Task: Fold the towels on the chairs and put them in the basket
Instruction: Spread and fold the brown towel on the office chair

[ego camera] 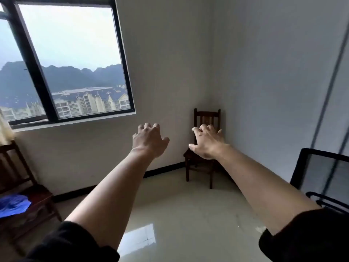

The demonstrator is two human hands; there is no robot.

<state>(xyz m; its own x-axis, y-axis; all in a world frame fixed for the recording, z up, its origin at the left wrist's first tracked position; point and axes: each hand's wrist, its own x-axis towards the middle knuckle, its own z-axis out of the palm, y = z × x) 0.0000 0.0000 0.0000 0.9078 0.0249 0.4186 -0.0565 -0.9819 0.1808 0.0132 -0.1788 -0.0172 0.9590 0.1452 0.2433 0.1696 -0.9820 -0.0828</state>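
A crumpled blue towel (13, 205) lies on the seat of a dark wooden chair (24, 188) at the left edge, under the window. A second dark wooden chair (204, 118) stands in the far corner; its seat is partly hidden behind my right hand, and no towel shows on it. Both my arms stretch forward at mid height, away from either chair. My left hand (149, 139) and my right hand (206, 142) are palm down with fingers spread and slightly curled, holding nothing. No basket is in view.
A large dark-framed window (120, 59) fills the upper left wall. A black mesh-backed office chair (321, 178) stands at the right edge. Glossy pale tiled floor (179, 214) lies between the chairs. A pale curtain edge (4, 127) hangs at far left.
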